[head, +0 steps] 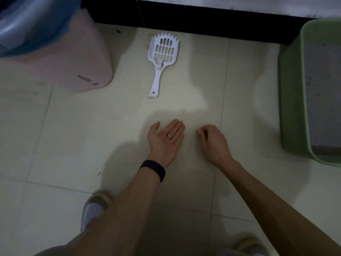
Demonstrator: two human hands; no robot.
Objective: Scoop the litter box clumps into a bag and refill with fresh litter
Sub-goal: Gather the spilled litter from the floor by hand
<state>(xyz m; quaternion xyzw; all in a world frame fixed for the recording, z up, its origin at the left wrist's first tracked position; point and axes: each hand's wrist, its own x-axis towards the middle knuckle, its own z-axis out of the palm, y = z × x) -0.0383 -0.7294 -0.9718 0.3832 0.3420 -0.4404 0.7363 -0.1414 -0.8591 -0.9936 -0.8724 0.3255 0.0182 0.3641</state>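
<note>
From my feed, both hands hang over a glossy cream tile floor (pixel 92 135) with thin grout lines. My left hand (pixel 166 140) lies palm up with the fingers straight and together, holding nothing. It has a thin metal ring (pixel 169 135) on one finger and a matte black band (pixel 154 169) round the wrist. My right hand (pixel 212 141) is just beside it, back upward and fingers curled under into a loose fist. I see nothing held in it.

The scoop (pixel 162 58) lies flat on the floor ahead of the hands, well apart from them. It is white hard plastic, with a slotted paddle-shaped head, a toothed front edge and a narrow handle with a hole at its end, pointing toward me. A pale lump sits where head meets handle; I cannot tell what it is.

To the right stands the litter box (pixel 291 108), smooth pale green plastic with rounded corners and tall walls. Inside it is fine grey speckled litter (pixel 323 89). At upper left is a pink rounded bin (pixel 73 61) lined with a shiny blue bag (pixel 36 24). A black skirting (pixel 203 21) runs along the far wall.
</note>
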